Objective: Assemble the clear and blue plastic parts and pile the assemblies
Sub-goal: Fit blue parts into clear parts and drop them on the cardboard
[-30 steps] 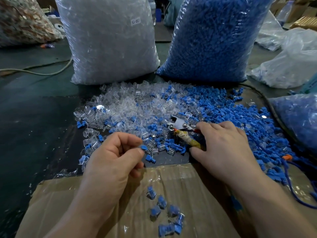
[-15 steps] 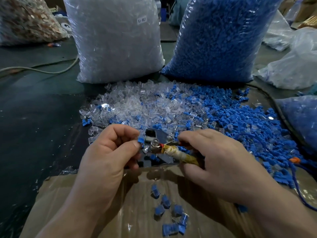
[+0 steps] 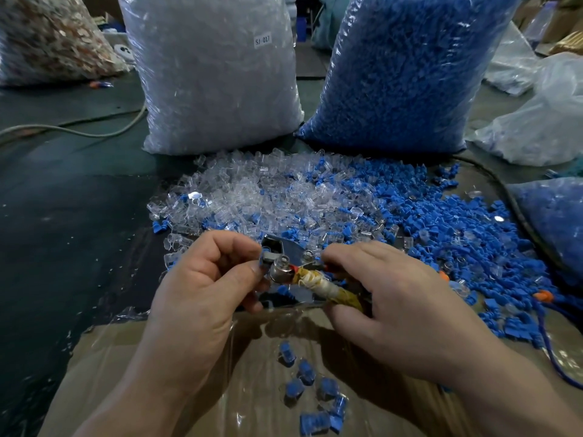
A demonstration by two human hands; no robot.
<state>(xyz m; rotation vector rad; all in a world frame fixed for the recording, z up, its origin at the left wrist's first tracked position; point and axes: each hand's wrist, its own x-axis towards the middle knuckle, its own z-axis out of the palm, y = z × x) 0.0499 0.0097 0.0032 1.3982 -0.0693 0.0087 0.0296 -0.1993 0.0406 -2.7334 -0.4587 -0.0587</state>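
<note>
My left hand (image 3: 208, 279) pinches a small blue part (image 3: 262, 264) between thumb and fingers, right at the metal jaws of a crimping tool (image 3: 285, 263). My right hand (image 3: 388, 307) grips that tool by its tape-wrapped handle (image 3: 328, 287). Behind the hands lies a spread of loose clear parts (image 3: 252, 190) on the left and loose blue parts (image 3: 457, 228) on the right, mixed where they meet. Several finished blue-and-clear assemblies (image 3: 310, 392) lie on plastic-covered cardboard (image 3: 157, 373) below my hands.
Two big sacks stand at the back: a clear-parts sack (image 3: 214, 74) and a blue-parts sack (image 3: 400, 67). A smaller blue bag (image 3: 552, 222) lies at the right edge, crumpled plastic bags (image 3: 542, 121) beyond it. A cable (image 3: 79, 129) runs across the dark floor on the left.
My right hand lifted the tool off the pile and brought it toward me. My left hand rose with the blue part to meet the tool's jaws.
</note>
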